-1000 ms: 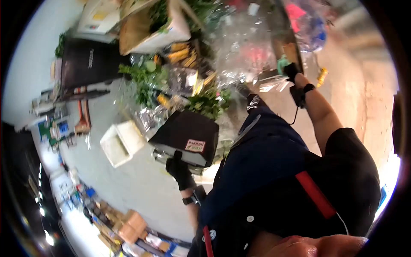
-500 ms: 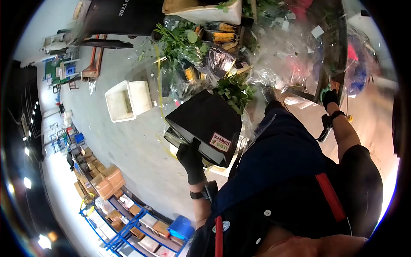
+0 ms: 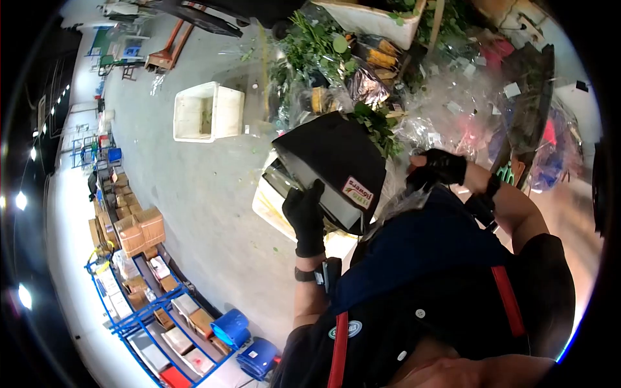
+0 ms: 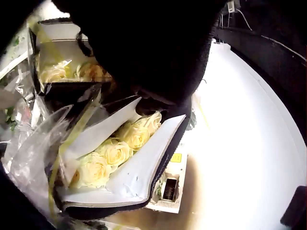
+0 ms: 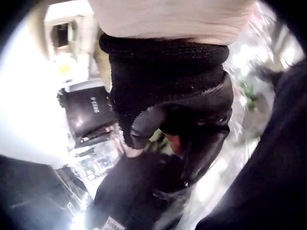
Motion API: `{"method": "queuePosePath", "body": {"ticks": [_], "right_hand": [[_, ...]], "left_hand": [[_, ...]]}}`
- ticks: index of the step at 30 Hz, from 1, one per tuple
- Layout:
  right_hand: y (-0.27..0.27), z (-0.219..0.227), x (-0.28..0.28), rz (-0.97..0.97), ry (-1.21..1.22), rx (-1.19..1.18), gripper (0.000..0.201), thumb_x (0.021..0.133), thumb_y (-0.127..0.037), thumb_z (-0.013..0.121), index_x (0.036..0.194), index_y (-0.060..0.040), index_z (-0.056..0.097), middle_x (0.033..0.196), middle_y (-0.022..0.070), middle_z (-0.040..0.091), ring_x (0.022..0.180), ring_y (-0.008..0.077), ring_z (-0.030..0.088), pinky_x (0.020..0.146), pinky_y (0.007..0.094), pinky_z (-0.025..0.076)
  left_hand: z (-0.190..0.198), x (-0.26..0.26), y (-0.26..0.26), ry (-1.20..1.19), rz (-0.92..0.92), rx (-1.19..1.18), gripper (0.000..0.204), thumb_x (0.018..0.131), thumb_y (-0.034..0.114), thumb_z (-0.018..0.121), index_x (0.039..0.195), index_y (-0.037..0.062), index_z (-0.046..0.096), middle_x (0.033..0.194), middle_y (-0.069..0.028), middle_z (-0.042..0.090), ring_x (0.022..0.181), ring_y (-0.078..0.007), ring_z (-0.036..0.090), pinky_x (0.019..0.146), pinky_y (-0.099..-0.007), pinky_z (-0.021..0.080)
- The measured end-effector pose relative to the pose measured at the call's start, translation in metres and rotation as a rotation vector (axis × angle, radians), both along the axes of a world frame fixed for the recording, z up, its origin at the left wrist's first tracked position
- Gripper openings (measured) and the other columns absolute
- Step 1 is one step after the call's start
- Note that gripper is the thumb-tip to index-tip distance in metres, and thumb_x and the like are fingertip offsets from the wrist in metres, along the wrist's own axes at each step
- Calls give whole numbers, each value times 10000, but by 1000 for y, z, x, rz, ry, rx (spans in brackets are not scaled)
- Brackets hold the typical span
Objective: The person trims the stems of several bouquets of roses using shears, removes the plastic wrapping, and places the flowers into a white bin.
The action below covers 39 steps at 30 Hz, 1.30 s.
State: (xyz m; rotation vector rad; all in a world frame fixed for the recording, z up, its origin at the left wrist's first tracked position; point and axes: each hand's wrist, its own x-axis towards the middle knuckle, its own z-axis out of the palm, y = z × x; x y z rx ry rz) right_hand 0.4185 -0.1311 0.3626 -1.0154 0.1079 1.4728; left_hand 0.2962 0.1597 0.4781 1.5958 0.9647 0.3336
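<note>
My left hand (image 3: 305,216), in a black glove with bare fingertips, grips the open edge of a black flower wrap (image 3: 333,152) with a red and white label. Inside its white-lined end sit cream roses (image 4: 115,152), seen in the left wrist view; most of this hand is in dark shadow there. My right hand (image 3: 438,169), gloved alike, is bent in front of my waist, right of the wrap. Its thumb and fingers stand apart in the right wrist view, nothing visible held. Green-handled scissors (image 3: 504,172) lie beyond my right forearm.
A white foam box (image 3: 226,111) stands on the grey floor. Leafy stems (image 3: 314,48) and clear plastic (image 3: 453,113) are heaped beyond the wrap. A pale container (image 3: 272,204) stands under the wrap. Blue shelving (image 3: 139,313) and cardboard boxes (image 3: 141,231) line the left.
My right hand has left the green-handled scissors and come left, in toward the wrap. My left hand keeps its grip on the wrap. The head view has swung toward the left.
</note>
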Motion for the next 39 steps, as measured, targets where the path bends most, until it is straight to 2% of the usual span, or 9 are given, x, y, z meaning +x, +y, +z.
{"method": "queuePosePath", "body": {"ticks": [2, 5, 14, 20, 24, 28, 31, 35, 39], "right_hand": [[34, 2, -18, 54, 340, 52, 688, 801, -597, 571, 1146, -3, 544, 1048, 181, 633, 911, 292, 641, 729, 406, 542], [81, 7, -53, -127, 518, 306, 613, 843, -585, 508, 1106, -34, 565, 1032, 156, 624, 899, 289, 610, 767, 410, 522], [112, 33, -95, -717, 203, 333, 503, 906, -437, 507, 1234, -56, 496, 1160, 116, 579, 1028, 248, 571, 920, 392, 457], [96, 62, -136, -534, 208, 338, 515, 922, -432, 473, 1268, -51, 469, 1209, 151, 548, 1083, 284, 546, 933, 434, 453], [70, 22, -160, -576, 257, 391, 519, 920, -425, 480, 1280, -52, 454, 1199, 158, 547, 1038, 293, 558, 905, 450, 469], [69, 75, -161, -795, 83, 384, 503, 916, -350, 520, 1283, -18, 433, 1196, 157, 542, 1028, 285, 565, 887, 416, 494], [67, 112, -131, -866, -14, 509, 529, 902, -325, 556, 1263, 39, 426, 1218, 151, 523, 1009, 280, 582, 857, 374, 519], [48, 165, -69, -883, -374, 474, 582, 869, -350, 601, 1274, 26, 420, 1170, 130, 547, 1008, 240, 578, 855, 349, 509], [31, 153, 70, -837, -430, 695, 577, 847, -337, 631, 1276, -5, 433, 1155, 129, 550, 1014, 242, 572, 858, 327, 492]], "left_hand": [[-18, -16, 15, -80, -171, 192, 92, 731, 45, 734, 760, 16, 651, 709, -31, 634, 640, -90, 559, 584, -231, 424], [27, -15, -8, -30, -226, 295, 332, 751, 177, 748, 564, 26, 520, 463, -46, 511, 431, -121, 479, 447, -297, 364], [33, -57, 19, -222, -274, 286, 247, 762, 145, 736, 654, 2, 566, 531, -60, 572, 473, -102, 513, 464, -279, 390], [34, -96, 1, -178, -231, 230, 228, 771, 162, 723, 681, 12, 576, 568, -37, 577, 526, -90, 525, 494, -263, 401], [52, -101, -12, -244, -356, 300, 309, 764, 232, 737, 639, 21, 549, 512, -54, 551, 476, -130, 531, 462, -293, 396], [81, -92, -11, -247, -461, 500, 320, 756, 218, 750, 616, 32, 531, 474, -31, 516, 447, -122, 513, 439, -290, 388], [85, -72, -10, -566, -410, 123, 257, 766, 70, 695, 613, 31, 493, 581, -45, 547, 509, -100, 512, 461, -264, 384], [132, -23, -18, -664, -475, 438, 131, 753, 48, 692, 710, -5, 579, 638, -89, 585, 585, -130, 562, 496, -281, 414], [161, 57, -21, -910, -584, 893, 288, 762, 165, 697, 984, 8, 604, 904, -128, 622, 755, -346, 606, 659, -413, 472]]}}
